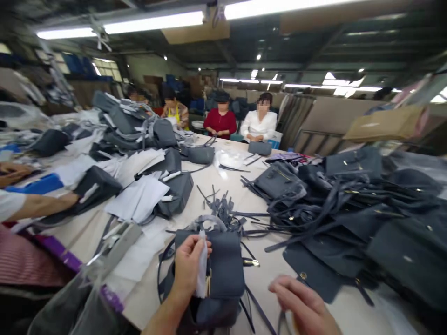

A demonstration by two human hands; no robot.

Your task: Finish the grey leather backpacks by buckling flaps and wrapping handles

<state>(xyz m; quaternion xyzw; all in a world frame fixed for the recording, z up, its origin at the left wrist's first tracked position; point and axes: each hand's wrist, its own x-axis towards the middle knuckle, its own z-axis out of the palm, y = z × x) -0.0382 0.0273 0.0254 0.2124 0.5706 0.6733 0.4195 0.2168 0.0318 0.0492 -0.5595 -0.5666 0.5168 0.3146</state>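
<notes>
A dark blue-grey handbag with a flap, gold hardware and thin straps stands on the table right before me. My left hand is over its left side, thumb and fingers closed on a narrow white wrapping strip. The strip hangs down the flap beside a gold buckle. To the right of the bag, apart from it, is my right hand, slightly blurred. Its fingers are loosely bent, and nothing shows in them. Behind the bag lies a bunch of thin dark straps.
Dark bags are heaped on the right of the table. On the left are more bags and white paper sheets. A co-worker's arm reaches onto a dark bag at left. Several people sit at the far end.
</notes>
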